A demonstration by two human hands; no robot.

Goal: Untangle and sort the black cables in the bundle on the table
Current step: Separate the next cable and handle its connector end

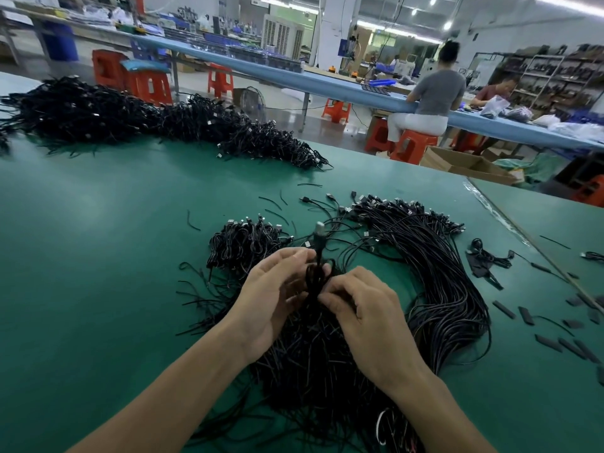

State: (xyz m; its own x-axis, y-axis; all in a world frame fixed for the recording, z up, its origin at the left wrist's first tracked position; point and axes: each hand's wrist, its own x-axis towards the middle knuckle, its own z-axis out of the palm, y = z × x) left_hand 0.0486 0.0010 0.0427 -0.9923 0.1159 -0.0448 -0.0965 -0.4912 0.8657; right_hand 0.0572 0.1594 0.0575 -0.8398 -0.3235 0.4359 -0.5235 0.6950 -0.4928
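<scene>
Left hand [274,295] & right hand [369,318], fingers curled, pinch one thin black coiled cable [318,276] w/ silver plug [319,228], just above tangled black cable bundle [313,354], near centre of green desk [98,256]. Risk: a hard pull tightens the knot & drags neighbouring strands.

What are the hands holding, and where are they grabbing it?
Both hold one small bunch of black cables: the left hand pinches it just below the silver plug, the right hand pinches it lower down.

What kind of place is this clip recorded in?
Most likely a cable assembly factory floor: heaps of black cables on a green work table, long blue benches with workers on orange stools, and shelving behind.
</scene>
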